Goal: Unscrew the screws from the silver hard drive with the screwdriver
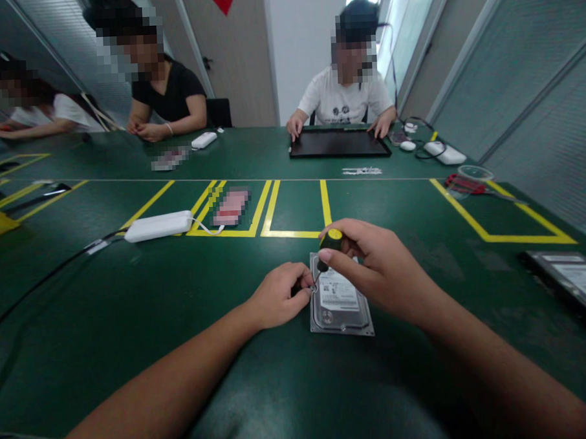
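Note:
A silver hard drive with a white label lies flat on the green table before me. My right hand is closed around a screwdriver with a dark and yellow handle. The tool tilts, its thin shaft running down to the drive's left edge. My left hand has thumb and fingers curled together at that same edge, gripping the drive close to the screwdriver's tip. The exact spot under the tip is too small to make out.
To the right lies a second hard drive. A white power strip with a black cable and a pink phone lie left of centre. Across the table, a person's hands touch a black flat panel. Yellow tape marks rectangles.

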A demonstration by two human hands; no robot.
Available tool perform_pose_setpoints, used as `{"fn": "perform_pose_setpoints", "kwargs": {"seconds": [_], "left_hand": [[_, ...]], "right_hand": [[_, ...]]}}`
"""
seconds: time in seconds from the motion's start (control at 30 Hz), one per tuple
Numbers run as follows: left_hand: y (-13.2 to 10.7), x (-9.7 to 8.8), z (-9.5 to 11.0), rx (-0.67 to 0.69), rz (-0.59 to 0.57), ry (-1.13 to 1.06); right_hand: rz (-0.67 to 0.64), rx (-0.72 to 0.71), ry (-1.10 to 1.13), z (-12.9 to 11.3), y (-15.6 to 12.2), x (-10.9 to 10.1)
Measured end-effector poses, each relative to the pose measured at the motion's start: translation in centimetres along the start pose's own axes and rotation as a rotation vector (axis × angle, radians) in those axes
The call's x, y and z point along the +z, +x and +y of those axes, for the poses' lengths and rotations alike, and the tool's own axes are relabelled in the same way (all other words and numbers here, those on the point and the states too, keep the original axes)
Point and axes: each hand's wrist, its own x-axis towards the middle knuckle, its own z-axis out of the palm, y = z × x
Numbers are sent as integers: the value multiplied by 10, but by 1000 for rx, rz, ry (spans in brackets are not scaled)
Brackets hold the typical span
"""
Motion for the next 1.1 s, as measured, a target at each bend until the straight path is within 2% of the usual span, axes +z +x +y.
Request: {"fn": "perform_pose_setpoints", "kwargs": {"seconds": [0.7, 0.9, 1.1], "left_hand": [[0, 0, -1, 11, -4, 15], [1, 1, -4, 13, -5, 3], [1, 2, -4, 3, -9, 15]], "right_hand": [[-4, -27, -46, 2, 1, 1], [-28, 19, 15, 0, 4, -2], [-8, -21, -104, -7, 8, -9]]}}
